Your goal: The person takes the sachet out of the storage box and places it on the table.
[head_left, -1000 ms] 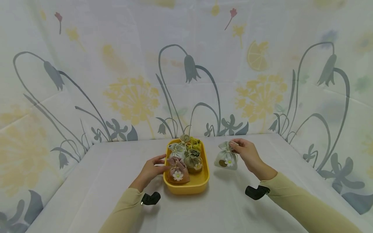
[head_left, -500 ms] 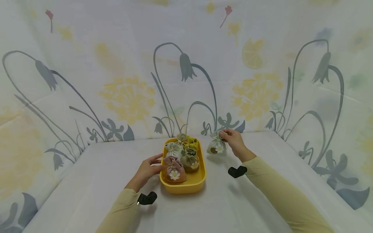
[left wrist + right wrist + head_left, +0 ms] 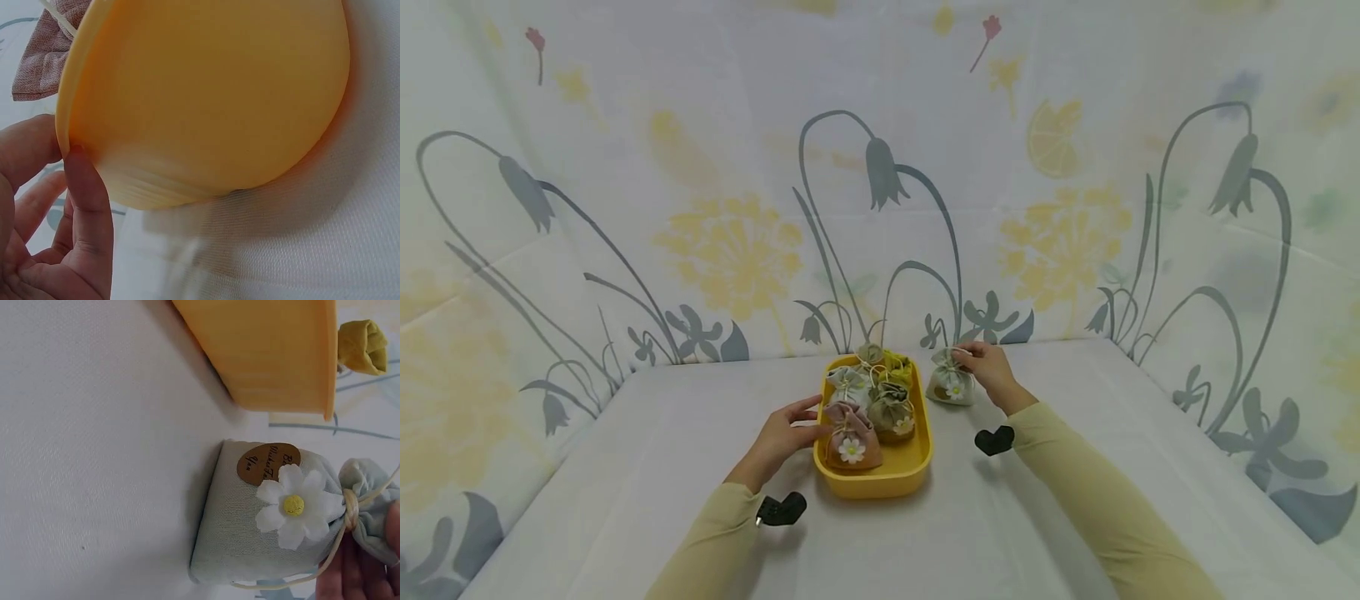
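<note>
My left hand (image 3: 777,443) pinches the left rim of a yellow tray (image 3: 874,485); in the left wrist view the thumb and a finger (image 3: 87,194) meet over that rim. Inside the tray are several small drawstring pouches, among them a pink one (image 3: 847,423) with a white flower at the front. To the right of the tray, my right hand (image 3: 992,372) grips a pale green pouch (image 3: 942,385) by its gathered neck. This pouch stands upright on the table and bears a white flower (image 3: 292,505) and a brown oval label (image 3: 259,464).
A white cloth covers the table (image 3: 1037,517). Behind it hangs a pale curtain (image 3: 737,108) printed with grey and yellow flowers. Further back in the tray lie an olive pouch (image 3: 887,412), a whitish pouch (image 3: 848,385) and a yellow one (image 3: 897,369).
My right hand has carried the pale green pouch leftward and back, then lowered it onto the table beside the tray. The left hand has kept its hold on the rim.
</note>
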